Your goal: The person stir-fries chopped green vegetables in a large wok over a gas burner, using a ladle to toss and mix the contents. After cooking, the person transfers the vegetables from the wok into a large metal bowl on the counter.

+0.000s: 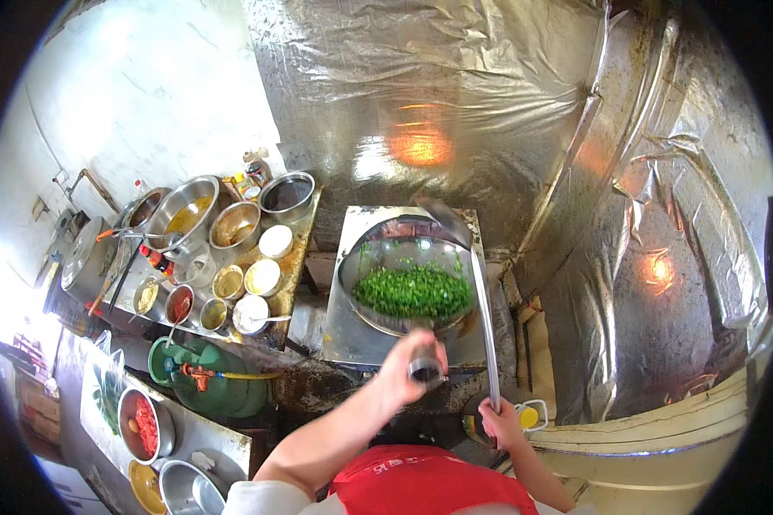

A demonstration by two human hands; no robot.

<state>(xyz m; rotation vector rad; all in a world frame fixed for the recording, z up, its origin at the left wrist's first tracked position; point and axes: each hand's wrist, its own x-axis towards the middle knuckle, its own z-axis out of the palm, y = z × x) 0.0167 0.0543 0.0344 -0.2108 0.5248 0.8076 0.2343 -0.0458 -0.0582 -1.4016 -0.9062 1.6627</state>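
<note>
My left hand [407,368] is closed around the tubular handle [425,368] of a wok [406,248], its end pointing back at me. The wok sits over a metal stove top [361,344]. A heap of chopped green vegetables [415,290] fills its near half, slightly blurred. Lower right, my right hand [504,423] grips the end of a long metal ladle [486,309]. The ladle's shaft runs up along the wok's right side, and its bowl [448,222] hangs over the far right rim.
A seasoning table [296,257] at left holds steel basins [190,209], white bowls [263,277] and small tubs with spoons. A green gas cylinder [219,380] stands below. Lower left, a counter [225,444] bears a basin of red pieces [145,425]. Foil [419,77] covers the wall behind the stove.
</note>
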